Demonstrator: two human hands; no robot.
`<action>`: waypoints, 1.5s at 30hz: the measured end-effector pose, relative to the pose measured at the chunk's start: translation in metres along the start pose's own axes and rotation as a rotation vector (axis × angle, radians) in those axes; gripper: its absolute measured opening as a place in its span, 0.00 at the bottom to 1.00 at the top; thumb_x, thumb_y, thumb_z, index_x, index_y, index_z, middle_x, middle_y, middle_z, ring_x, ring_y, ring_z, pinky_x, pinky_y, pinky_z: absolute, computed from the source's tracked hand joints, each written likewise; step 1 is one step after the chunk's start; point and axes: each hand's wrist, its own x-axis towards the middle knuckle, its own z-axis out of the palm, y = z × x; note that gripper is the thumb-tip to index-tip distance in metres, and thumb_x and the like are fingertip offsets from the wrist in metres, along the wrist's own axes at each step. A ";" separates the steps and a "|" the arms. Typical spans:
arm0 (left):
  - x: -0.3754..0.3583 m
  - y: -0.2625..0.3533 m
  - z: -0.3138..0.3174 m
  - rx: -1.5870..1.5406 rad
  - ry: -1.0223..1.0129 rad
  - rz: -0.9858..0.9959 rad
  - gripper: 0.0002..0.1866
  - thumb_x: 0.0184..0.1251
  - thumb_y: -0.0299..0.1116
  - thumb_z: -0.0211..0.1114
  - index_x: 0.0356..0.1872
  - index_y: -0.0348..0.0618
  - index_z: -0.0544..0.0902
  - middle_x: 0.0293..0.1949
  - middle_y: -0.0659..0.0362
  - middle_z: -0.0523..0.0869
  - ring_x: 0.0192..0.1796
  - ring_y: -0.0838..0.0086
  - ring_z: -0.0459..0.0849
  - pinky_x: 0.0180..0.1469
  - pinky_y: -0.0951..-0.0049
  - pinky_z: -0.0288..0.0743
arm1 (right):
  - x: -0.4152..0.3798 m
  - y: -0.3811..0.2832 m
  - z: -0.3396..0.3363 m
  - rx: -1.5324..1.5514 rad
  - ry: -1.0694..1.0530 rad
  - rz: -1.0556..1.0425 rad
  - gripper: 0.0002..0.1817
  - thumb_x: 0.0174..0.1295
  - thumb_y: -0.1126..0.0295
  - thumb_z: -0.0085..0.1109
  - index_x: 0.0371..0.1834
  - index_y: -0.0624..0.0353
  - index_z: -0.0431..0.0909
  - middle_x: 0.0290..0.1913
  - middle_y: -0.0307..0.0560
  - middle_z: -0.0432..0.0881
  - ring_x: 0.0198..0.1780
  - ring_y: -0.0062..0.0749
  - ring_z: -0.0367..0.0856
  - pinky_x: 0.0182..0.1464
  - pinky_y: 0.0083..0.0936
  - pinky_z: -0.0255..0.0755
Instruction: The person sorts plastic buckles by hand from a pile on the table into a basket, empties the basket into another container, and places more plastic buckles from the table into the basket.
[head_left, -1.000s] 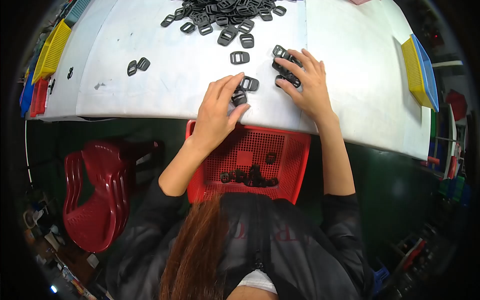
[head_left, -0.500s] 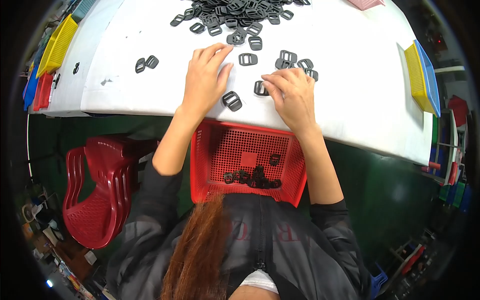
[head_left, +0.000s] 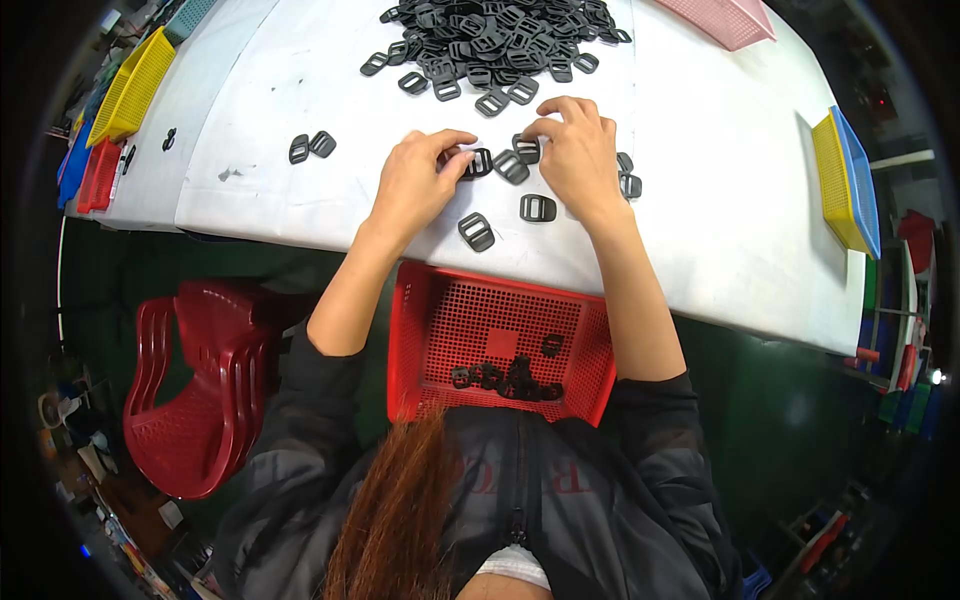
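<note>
Black plastic strap buckles lie scattered on the white table. My left hand (head_left: 418,182) has its thumb and fingertips closed on one buckle (head_left: 480,163), flat on the tabletop. A second buckle (head_left: 511,167) lies just right of it. My right hand (head_left: 580,160) touches another buckle (head_left: 525,148) with its fingertips, thumb and forefinger bent over its right side. Nearer the table edge lie two loose buckles, one (head_left: 476,231) below my left hand and one (head_left: 538,208) below my right. More buckles (head_left: 630,185) show beside my right wrist, partly hidden.
A large heap of buckles (head_left: 500,40) covers the far middle of the table. A red basket (head_left: 500,275) with several buckles sits against my body, below the table edge. Yellow baskets (head_left: 130,85) stand left, a yellow-and-blue pair (head_left: 845,185) right. Red chairs (head_left: 215,380) stand at left.
My left hand has come nearer and now grips a buckle. My right hand has left the buckle it was at and reached farther up to another. The view has shifted slightly.
</note>
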 end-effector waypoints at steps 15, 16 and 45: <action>0.048 -0.001 0.032 -0.437 0.168 -0.030 0.15 0.57 0.25 0.72 0.44 0.39 0.79 0.33 0.63 0.82 0.35 0.81 0.80 0.39 0.79 0.77 | 0.027 -0.008 0.005 0.706 0.112 0.438 0.15 0.62 0.62 0.64 0.48 0.57 0.85 0.46 0.49 0.86 0.44 0.35 0.83 0.47 0.33 0.75; 0.046 0.001 0.032 -0.451 0.169 -0.017 0.14 0.58 0.26 0.72 0.44 0.39 0.79 0.33 0.63 0.82 0.35 0.82 0.80 0.39 0.80 0.77 | 0.025 -0.012 0.004 0.798 0.120 0.451 0.16 0.62 0.62 0.65 0.47 0.61 0.84 0.42 0.50 0.86 0.35 0.29 0.84 0.38 0.27 0.77; 0.031 -0.005 0.026 -0.300 0.357 0.199 0.07 0.60 0.28 0.70 0.37 0.40 0.83 0.35 0.60 0.87 0.32 0.72 0.87 0.33 0.72 0.79 | 0.048 0.000 0.004 0.631 0.098 0.302 0.10 0.62 0.65 0.63 0.42 0.57 0.88 0.34 0.45 0.87 0.34 0.33 0.85 0.40 0.28 0.78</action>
